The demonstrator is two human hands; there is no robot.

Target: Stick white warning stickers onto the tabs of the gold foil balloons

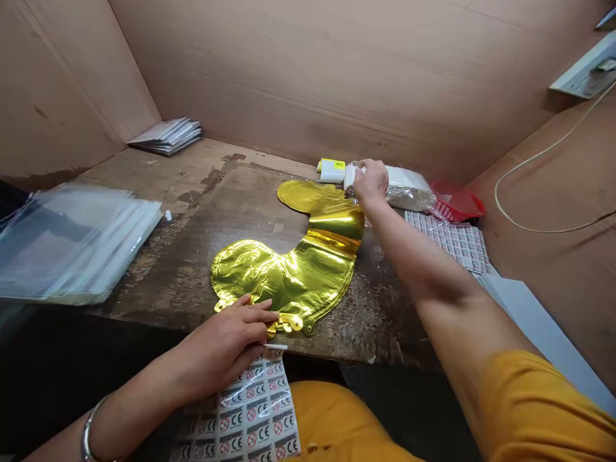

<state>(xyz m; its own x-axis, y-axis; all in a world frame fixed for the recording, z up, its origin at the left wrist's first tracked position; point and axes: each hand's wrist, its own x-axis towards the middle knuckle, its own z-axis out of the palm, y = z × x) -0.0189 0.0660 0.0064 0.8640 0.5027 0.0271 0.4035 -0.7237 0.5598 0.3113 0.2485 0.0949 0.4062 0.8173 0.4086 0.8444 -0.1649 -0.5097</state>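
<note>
A shiny gold foil balloon [283,273], flat and curved in shape, lies on the table. My left hand [240,337] rests on its near edge, fingers stretched out and lying flat. Under the thumb side of that hand, a sheet of CE stickers [257,407] hangs over the table's front edge towards my lap. A thin white piece [276,347] shows at the sheet's top. At the back, my right hand [373,181] is closed at the left end of a clear plastic packet [409,186] of thin white pieces. Its fingertips are partly hidden.
Clear plastic sleeves [81,240] are stacked on the left; folded papers [166,136] lie in the back corner. A white-and-yellow roll [332,170] stands by the back wall. At right are a red basket [457,204], more sticker sheets [450,240] and a hanging cable [500,205].
</note>
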